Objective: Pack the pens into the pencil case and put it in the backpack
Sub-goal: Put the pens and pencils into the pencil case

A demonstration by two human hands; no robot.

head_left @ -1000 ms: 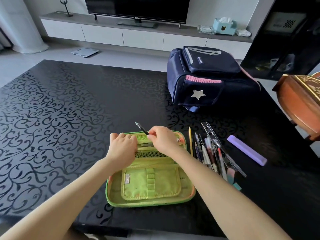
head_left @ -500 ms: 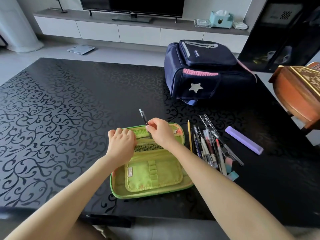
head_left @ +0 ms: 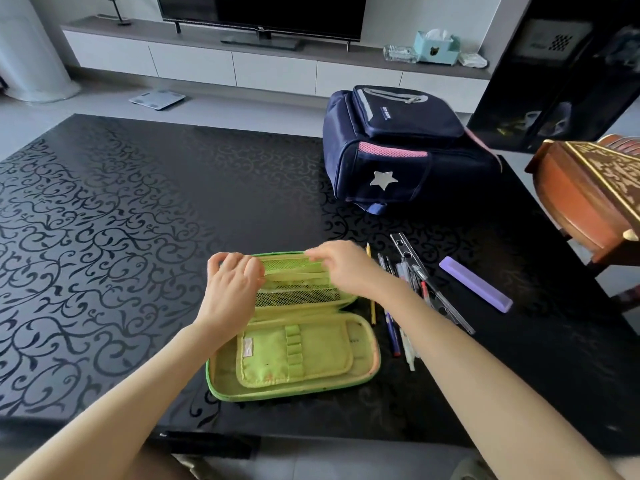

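The left hand (head_left: 232, 289) grips the open pencil case (head_left: 294, 355) by its far-left edge. The right hand (head_left: 343, 268), fingers narrow, pinches its upper mesh pocket (head_left: 284, 264).

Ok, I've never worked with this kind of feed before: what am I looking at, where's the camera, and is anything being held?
There is no machine: these are a person's two bare hands, filmed by one wide-angle camera worn on their head, looking down. On the black table lies an open green pencil case, with loose pens, a clear ruler and a purple bar to its right, and a navy backpack behind. The left hand grips the case's mesh pocket edge. The right hand is at the pocket's top rim, too blurred to tell whether it pinches anything.
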